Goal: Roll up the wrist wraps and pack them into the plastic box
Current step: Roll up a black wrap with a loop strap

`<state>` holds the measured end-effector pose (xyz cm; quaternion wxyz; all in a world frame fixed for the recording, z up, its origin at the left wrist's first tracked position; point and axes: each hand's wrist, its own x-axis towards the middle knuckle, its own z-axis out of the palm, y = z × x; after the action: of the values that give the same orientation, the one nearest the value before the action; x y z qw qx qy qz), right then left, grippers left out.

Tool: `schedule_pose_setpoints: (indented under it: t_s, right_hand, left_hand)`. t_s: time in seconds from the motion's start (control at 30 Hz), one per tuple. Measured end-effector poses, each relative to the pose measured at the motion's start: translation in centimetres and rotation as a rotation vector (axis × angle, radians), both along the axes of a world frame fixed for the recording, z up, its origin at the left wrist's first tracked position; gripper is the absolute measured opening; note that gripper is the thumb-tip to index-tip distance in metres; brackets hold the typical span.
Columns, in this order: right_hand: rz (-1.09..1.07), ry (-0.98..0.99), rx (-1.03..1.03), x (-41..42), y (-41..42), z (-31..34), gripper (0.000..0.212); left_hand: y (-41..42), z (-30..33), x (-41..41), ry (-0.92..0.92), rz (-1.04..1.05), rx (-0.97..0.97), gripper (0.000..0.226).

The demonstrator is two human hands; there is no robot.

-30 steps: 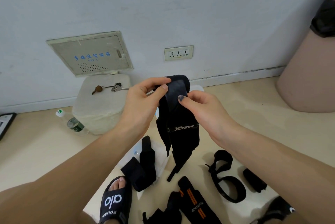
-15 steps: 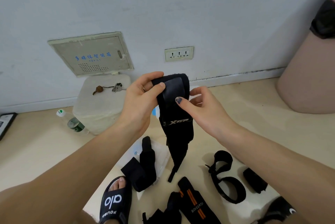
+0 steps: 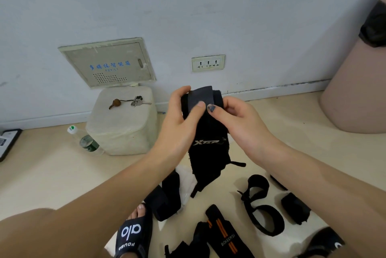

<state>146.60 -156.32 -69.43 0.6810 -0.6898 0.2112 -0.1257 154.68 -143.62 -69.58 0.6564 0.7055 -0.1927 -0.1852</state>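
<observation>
A: Head view. Status of hands?

B: Both up mid-frame on one black wrap. Left hand: fingers curled behind the wrap's top, thumb pressed on the grey strip at the front. Right hand: thumb and fingers pinch the top from the right side. Top end is folded over into a thick wad. The rest hangs down, white XTEP logo facing the camera, thin loop dangling at the bottom.

A: Wrap touching the floor?

B: No, hangs clear above it.

A: Other wraps?

B: On the floor, near side. Striped wrap, black with orange lines, near centre. Looped strap right of it. Small black roll further right. Folded black wrap left of centre, just beside a slipper with a foot in it. Another black piece at the near edge, partly cut off.

A: Plastic box?

B: Clear plastic shows under the hanging wrap, beside the folded one. Can't tell if that's the box.

A: Background?

B: Pale cushion block against the far wall, keys on top. Bottle lying left of it. Wall panel above, socket to its right. Pink round object far right.
</observation>
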Motion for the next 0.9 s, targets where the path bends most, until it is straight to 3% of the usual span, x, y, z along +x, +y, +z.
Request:
schedule_pose_setpoints:
  t_s: [0.13, 0.23, 0.6, 0.9]
  right_hand:
    - [0.006, 0.039, 0.043, 0.3, 0.4, -0.2, 0.022]
    - [0.017, 0.043, 0.097, 0.6, 0.6, -0.4, 0.015]
    - [-0.115, 0.008, 0.142, 0.7, -0.5, 0.2, 0.024]
    - [-0.029, 0.011, 0.272, 0.4, -0.6, 0.8, 0.032]
  left_hand:
    - [-0.3, -0.1, -0.1, -0.097, 0.040, 0.018, 0.039]
    - [-0.4, 0.0, 0.0, -0.158, 0.096, 0.017, 0.036]
    - [-1.1, -0.3, -0.8, -0.156, 0.018, 0.032, 0.037]
    - [-1.1, -0.1, -0.4, -0.228, 0.013, 0.006, 0.035]
